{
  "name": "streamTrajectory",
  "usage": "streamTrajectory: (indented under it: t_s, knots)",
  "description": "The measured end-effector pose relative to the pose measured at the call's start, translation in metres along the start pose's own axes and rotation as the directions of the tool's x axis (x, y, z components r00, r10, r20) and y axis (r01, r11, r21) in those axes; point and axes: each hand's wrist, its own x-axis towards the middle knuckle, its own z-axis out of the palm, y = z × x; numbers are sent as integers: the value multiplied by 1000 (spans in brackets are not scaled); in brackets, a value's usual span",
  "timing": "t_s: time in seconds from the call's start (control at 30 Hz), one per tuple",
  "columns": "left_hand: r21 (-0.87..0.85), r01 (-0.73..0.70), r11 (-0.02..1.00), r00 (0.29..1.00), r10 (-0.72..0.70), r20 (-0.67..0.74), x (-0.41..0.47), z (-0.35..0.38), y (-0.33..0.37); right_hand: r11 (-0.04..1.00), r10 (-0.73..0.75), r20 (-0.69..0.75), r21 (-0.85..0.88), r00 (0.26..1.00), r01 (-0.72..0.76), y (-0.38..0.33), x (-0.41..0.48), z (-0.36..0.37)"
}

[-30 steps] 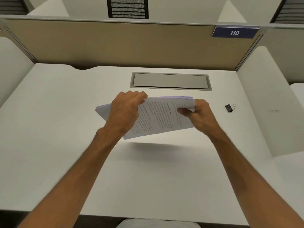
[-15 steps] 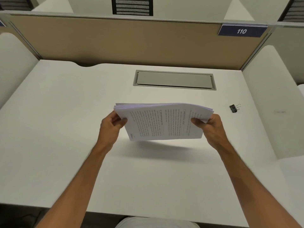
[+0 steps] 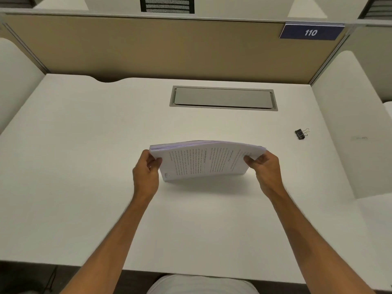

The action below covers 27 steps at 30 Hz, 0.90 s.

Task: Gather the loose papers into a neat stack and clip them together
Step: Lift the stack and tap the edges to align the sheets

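A stack of printed white papers (image 3: 203, 161) stands on its long edge on the white desk (image 3: 84, 166), leaning toward me, its sheets roughly aligned. My left hand (image 3: 146, 175) grips the stack's left end and my right hand (image 3: 266, 168) grips its right end. A small black binder clip (image 3: 300, 133) with silver handles lies alone on the desk, to the right of my right hand and a little farther back.
A grey metal cable hatch (image 3: 222, 98) is set flush in the desk behind the papers. A tan partition (image 3: 148, 49) with a blue "110" sign (image 3: 310, 32) closes the back. White side panels (image 3: 347, 124) bound the desk on the left and right.
The papers were held tilted in the air with my left hand over their top. Now both hands hold the ends and the stack's lower edge has come down onto the desk.
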Motion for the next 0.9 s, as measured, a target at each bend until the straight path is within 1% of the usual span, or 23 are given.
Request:
streamTrajectory:
  t_s: [0.07,0.17,0.37,0.47,0.53,0.6,0.67,0.73,0.83,0.9]
  knots:
    - [-3,32,999,998,-32,49,-4,4,-3,1000,13,-33,-1,999,-13,7,-3,2]
    - [-14,34,999,995,-33,99,-8,12,1,1000,20,-60,-13,998,-20,9,-6,6]
    - [45,10,999,1000,-10,-16,-1,17,3,999,7,-117,-31,993,-11,3,-4,12]
    - [106,25,994,1000,-26,8,1,19,-2,998,15,-102,-61,995,-22,5,-5,12]
    - [104,68,992,997,-72,35,0,21,-6,995,43,-91,-87,995,-51,9,-7,14]
    - [109,89,990,995,-93,33,-2,23,-5,991,64,-97,-111,993,-74,12,-7,15]
    - [82,100,992,995,-102,23,-3,22,-1,990,60,-105,-124,993,-73,11,-8,15]
    - [18,90,996,996,-91,24,-6,22,5,994,45,-107,-95,993,-56,8,-11,15]
    - [-74,55,996,998,-56,-17,-8,24,13,1000,7,-135,26,991,-3,-5,-15,18]
    - [-136,46,990,997,-54,-50,-10,28,20,996,-7,-187,87,982,24,-15,-18,25]
